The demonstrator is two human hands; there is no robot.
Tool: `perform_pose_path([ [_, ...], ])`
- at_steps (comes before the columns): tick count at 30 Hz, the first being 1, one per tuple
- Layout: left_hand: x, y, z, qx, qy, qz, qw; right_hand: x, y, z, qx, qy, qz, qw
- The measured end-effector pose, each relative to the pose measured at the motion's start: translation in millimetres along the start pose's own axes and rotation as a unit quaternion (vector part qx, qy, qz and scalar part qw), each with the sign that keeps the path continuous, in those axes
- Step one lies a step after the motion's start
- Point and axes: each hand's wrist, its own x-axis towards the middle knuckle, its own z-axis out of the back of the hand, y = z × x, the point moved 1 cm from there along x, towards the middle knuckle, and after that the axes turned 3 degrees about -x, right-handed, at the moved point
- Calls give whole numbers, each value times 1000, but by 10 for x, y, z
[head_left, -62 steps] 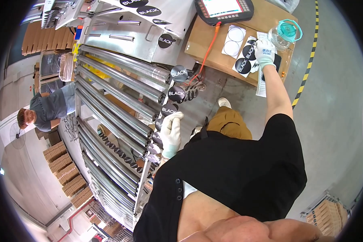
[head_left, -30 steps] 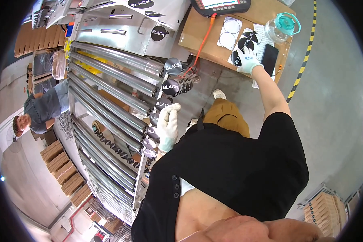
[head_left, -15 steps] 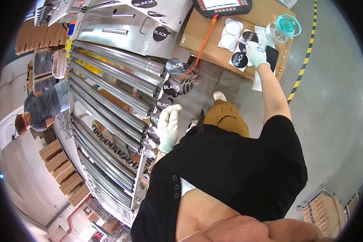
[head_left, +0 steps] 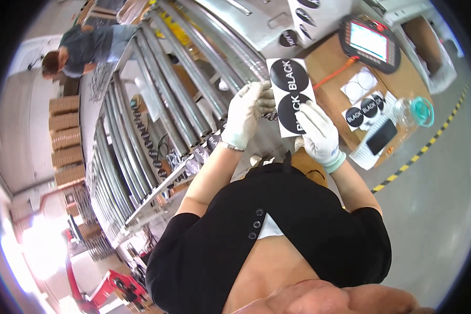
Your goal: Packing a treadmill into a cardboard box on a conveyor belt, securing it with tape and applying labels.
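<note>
A white sheet (head_left: pixel 285 127) with two round black stickers (head_left: pixel 289 76) is held up in front of me, above the gap between the roller conveyor and the carton table. My right hand (head_left: pixel 319 133), in a white glove, grips its lower right part, fingers lying over the lower sticker. On the other side my left hand (head_left: pixel 247 116), also gloved, has bent fingers slightly apart, their tips close to the sheet's left edge. Whether they touch it I cannot tell. More round black stickers (head_left: pixel 193 166) line the conveyor's side rail, below my left forearm.
Steel rollers (head_left: pixel 175 99) stretch away to the left, where another person (head_left: pixel 91 47) stands. On the cardboard-topped table (head_left: pixel 319 55) lie a control pendant (head_left: pixel 370 41), sticker sheets (head_left: pixel 362 112), a phone (head_left: pixel 382 137) and a clear bottle with teal lid (head_left: pixel 419 111). An orange cable (head_left: pixel 336 71) crosses its edge.
My right hand has come from the table with a sticker sheet to in front of me. My left hand has left the stickered rail and risen to the sheet. The view has turned.
</note>
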Motion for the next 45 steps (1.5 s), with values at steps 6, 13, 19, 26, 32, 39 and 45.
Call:
perform_pose_path([
  [6, -208, -184, 298, -103, -98, 10, 990, 133, 136, -199, 67, 24, 65, 995],
  [13, -405, -392, 574, -141, -96, -45, 984, 339, 363, -416, 127, 68, 150, 978],
  [19, -572, -528, 843, -37, -170, -104, 979, 569, 566, -464, 154, 225, 171, 947],
  [26, -868, -564, 777, 18, -161, -72, 984, 1100, 673, -803, 107, 82, 137, 981],
  [32, -1067, -541, 945, 11, -190, -25, 981, 1213, 747, -1330, 123, 136, 220, 958],
  [39, -1283, -360, 1726, 116, -200, -101, 968, 1246, 1233, -1900, 142, 164, 281, 935],
  [45, -1606, -503, 2524, -108, -233, -51, 965, 1231, 1856, -2604, 161, 215, 273, 924],
])
